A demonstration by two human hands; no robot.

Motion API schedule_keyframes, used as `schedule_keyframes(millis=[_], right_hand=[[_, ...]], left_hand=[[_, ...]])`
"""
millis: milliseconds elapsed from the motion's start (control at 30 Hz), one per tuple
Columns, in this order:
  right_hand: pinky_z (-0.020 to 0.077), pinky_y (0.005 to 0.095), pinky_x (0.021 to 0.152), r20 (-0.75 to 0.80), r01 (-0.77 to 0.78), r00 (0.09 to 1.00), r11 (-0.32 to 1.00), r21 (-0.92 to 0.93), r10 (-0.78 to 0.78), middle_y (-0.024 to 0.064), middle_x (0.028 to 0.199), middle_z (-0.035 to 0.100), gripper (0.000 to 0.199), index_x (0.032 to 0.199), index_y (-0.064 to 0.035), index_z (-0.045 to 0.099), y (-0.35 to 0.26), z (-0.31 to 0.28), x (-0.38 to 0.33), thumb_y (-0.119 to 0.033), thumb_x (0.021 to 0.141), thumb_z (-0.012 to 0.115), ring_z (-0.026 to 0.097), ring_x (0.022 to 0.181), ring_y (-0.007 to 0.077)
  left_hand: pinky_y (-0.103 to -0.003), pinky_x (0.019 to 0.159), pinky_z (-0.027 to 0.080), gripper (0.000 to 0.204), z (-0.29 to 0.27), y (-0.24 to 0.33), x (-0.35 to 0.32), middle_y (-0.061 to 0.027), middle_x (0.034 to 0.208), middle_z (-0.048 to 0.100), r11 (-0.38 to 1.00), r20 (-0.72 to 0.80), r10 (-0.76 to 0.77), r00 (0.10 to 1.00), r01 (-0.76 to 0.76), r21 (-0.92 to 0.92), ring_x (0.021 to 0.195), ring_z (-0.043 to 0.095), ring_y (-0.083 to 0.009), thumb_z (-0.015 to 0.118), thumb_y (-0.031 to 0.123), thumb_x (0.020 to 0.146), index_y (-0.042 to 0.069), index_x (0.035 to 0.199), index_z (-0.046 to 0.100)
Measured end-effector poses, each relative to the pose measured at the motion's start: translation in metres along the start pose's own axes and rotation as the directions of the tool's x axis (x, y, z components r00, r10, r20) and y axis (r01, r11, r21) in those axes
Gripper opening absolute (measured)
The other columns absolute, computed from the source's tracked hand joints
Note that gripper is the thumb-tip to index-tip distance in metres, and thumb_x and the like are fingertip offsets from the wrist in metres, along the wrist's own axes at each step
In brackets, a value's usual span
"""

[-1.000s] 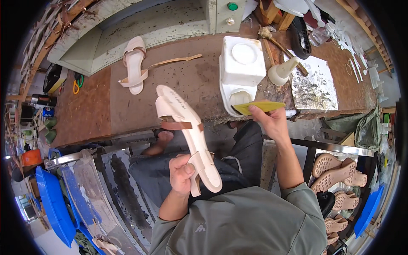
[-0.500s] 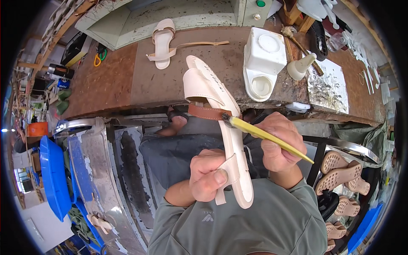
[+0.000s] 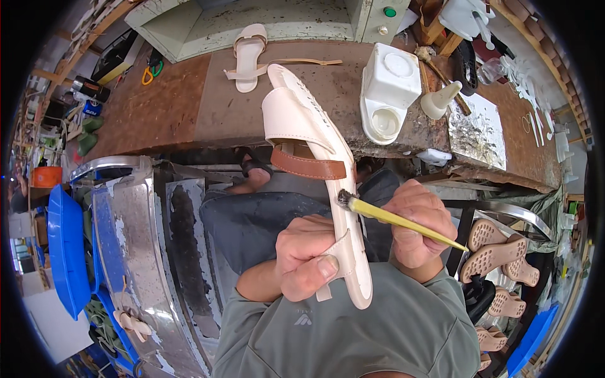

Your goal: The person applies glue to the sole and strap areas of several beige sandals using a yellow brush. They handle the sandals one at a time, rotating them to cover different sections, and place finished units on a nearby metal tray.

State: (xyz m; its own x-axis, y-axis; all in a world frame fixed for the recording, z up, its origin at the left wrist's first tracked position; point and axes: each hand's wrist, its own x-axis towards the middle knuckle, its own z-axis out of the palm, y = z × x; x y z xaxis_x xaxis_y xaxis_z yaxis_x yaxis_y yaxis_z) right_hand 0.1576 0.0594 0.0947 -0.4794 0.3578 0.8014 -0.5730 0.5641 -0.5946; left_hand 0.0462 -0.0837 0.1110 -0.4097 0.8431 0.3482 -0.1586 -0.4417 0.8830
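My left hand (image 3: 307, 259) is closed round the lower part of a cream sandal (image 3: 346, 217), its thumb pressing a pale strap against the side. The sandal is tilted upright over my lap, with a wide cream band near its upper end. Below that band a brown strap (image 3: 309, 165) loops out, its end lying across the insole. My right hand (image 3: 419, 223) grips a yellow-handled brush (image 3: 403, 223) like a pen. The brush's dark, matted bristles are at the insole just below the brown strap; whether they touch it I cannot tell.
On the brown workbench (image 3: 157, 113) lie another cream sandal (image 3: 250, 60), a thin tan strap, a white container (image 3: 392, 85) with a round cup, and a cream nozzle-shaped piece (image 3: 440, 101). Several pale soles (image 3: 495, 261) are stacked at right. A metal-framed seat (image 3: 135, 239) stands at left.
The brush has moved down off the brown strap's end to the insole beneath it. The sandal has tipped slightly left at its top, and my head view has shifted a little.
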Motion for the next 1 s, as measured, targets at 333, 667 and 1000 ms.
schedule_keyframes(millis=[333,667,1000], right_hand=[[0.0457,0.0313,0.053,0.069,-0.052,0.997,0.989,0.136,0.043,0.0148,0.077,0.065,0.017,0.087,0.0037,0.062,-0.018,-0.006,-0.005,-0.001,0.071,0.067,0.062,0.061,0.0225],[0.0459,0.0305,0.053,0.114,-0.045,0.993,0.988,0.147,0.028,0.0151,0.077,0.066,0.018,0.085,0.0036,0.063,-0.03,-0.005,-0.007,-0.002,0.07,0.069,0.062,0.061,0.0222],[0.0446,0.0315,0.051,0.188,-0.044,0.982,0.964,0.263,-0.007,0.0131,0.073,0.066,0.019,0.083,0.0032,0.065,-0.042,-0.017,-0.006,-0.003,0.065,0.07,0.063,0.059,0.0217]], left_hand=[[-0.034,0.046,0.041,0.027,-0.009,-0.006,-0.001,-0.0131,0.054,0.054,0.977,0.119,0.213,0.97,-0.213,-0.014,0.044,0.052,-0.025,0.047,0.016,0.073,-0.007,0.062,0.054],[-0.033,0.045,0.039,0.03,-0.01,-0.014,-0.012,-0.0126,0.052,0.053,0.974,0.052,0.224,0.973,-0.225,0.006,0.041,0.05,-0.0235,0.047,0.018,0.076,-0.007,0.061,0.054],[-0.033,0.041,0.037,0.028,-0.003,-0.007,-0.009,-0.0131,0.053,0.053,0.942,0.087,0.334,0.939,-0.336,0.009,0.041,0.049,-0.0238,0.047,0.016,0.075,-0.006,0.06,0.054]])
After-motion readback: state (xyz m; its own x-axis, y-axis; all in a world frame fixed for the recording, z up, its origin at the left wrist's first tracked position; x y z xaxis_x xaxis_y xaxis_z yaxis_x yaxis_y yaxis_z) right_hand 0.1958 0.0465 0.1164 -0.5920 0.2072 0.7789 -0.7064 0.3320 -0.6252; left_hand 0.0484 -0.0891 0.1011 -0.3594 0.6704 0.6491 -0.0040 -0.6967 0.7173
